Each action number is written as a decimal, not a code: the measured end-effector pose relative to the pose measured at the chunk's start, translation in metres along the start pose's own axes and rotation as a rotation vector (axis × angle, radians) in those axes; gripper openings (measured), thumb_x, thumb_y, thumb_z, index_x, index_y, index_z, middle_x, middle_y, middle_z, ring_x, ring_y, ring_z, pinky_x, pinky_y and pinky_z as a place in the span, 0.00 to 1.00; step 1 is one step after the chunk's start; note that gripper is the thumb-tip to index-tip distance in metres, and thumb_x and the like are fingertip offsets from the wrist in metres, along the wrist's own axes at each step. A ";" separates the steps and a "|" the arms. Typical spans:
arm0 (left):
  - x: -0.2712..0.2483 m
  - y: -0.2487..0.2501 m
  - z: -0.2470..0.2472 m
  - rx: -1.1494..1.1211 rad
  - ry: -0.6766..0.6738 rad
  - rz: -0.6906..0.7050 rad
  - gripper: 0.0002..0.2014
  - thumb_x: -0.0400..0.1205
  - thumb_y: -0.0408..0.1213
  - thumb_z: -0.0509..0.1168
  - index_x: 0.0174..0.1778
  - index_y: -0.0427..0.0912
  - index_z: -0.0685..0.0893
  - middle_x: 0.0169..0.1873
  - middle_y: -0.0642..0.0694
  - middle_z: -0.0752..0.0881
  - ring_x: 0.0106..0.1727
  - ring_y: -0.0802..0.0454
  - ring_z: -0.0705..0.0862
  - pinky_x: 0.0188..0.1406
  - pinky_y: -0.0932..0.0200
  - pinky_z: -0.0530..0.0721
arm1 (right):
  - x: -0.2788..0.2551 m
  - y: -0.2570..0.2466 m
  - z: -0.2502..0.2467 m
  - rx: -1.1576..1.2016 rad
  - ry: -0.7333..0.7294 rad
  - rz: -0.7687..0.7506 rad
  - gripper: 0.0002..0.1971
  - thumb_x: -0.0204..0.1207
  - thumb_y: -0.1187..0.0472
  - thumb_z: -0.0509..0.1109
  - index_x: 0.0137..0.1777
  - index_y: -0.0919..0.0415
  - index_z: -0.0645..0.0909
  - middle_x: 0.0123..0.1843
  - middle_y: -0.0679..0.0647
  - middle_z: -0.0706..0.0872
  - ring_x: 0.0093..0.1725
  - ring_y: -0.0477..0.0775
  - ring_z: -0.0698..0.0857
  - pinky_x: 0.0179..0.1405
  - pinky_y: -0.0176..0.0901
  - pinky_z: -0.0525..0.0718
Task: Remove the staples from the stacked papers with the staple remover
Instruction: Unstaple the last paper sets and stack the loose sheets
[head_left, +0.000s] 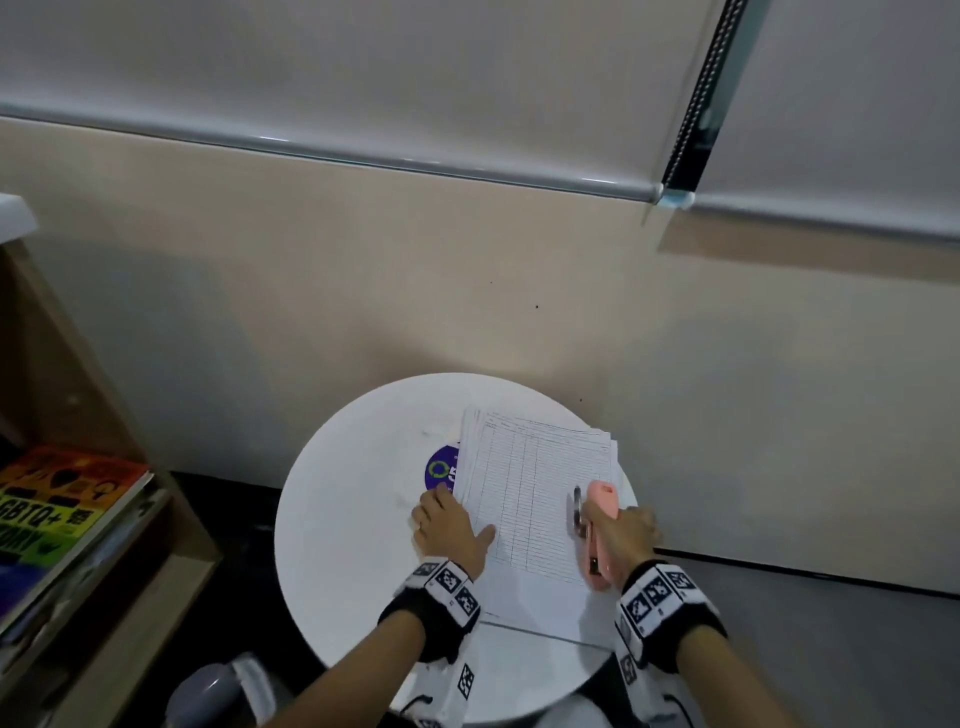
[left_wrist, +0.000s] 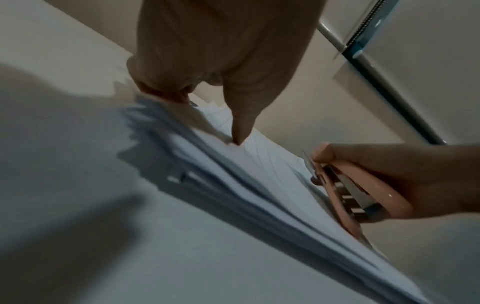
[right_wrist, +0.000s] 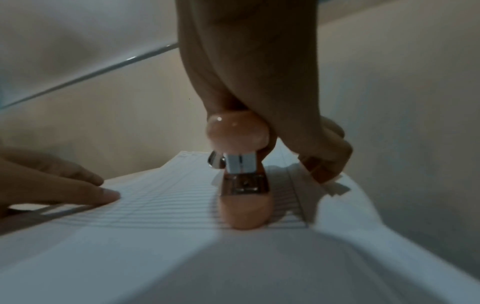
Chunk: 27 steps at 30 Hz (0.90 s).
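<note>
A stack of ruled white papers lies on a small round white table. My left hand rests flat at the stack's left edge, thumb pressing on the top sheet. My right hand grips a pink stapler-shaped staple remover at the stack's right side. Its pink base sits on the top sheet, with the metal parts showing between base and top. In the left wrist view the tool lies along the far edge of the papers. No staple is visible.
A purple round sticker shows on the table beside the stack. A wooden shelf with colourful books stands at the left. The beige wall is close behind the table, with roller blinds above. A grey object sits low left.
</note>
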<state>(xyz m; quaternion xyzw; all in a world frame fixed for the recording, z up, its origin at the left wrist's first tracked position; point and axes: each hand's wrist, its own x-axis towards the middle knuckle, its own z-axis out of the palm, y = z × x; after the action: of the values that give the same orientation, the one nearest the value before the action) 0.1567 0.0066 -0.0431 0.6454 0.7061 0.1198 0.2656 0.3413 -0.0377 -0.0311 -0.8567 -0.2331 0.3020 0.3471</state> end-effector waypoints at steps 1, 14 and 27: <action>0.000 -0.001 0.005 0.012 0.021 0.008 0.43 0.77 0.54 0.67 0.79 0.37 0.53 0.76 0.40 0.61 0.77 0.42 0.63 0.73 0.52 0.68 | 0.002 0.001 0.004 -0.029 -0.023 -0.030 0.37 0.63 0.41 0.70 0.62 0.73 0.80 0.71 0.59 0.66 0.69 0.63 0.69 0.70 0.57 0.73; 0.006 -0.105 -0.059 0.109 0.242 -0.152 0.47 0.74 0.60 0.68 0.78 0.33 0.57 0.73 0.35 0.65 0.73 0.36 0.65 0.67 0.40 0.69 | -0.030 -0.023 0.062 0.236 -0.298 0.039 0.28 0.59 0.44 0.75 0.54 0.64 0.81 0.47 0.59 0.87 0.43 0.60 0.87 0.45 0.49 0.87; -0.010 -0.123 -0.069 -0.017 0.181 -0.099 0.40 0.77 0.54 0.67 0.77 0.34 0.60 0.74 0.36 0.64 0.74 0.37 0.63 0.72 0.42 0.66 | -0.021 -0.041 0.059 -0.056 -0.001 0.023 0.33 0.75 0.55 0.73 0.72 0.73 0.63 0.72 0.68 0.68 0.68 0.71 0.75 0.65 0.57 0.75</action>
<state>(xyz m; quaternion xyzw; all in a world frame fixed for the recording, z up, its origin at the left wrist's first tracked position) 0.0164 -0.0083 -0.0461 0.5939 0.7571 0.1704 0.2121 0.2786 0.0031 -0.0273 -0.8687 -0.2318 0.2995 0.3193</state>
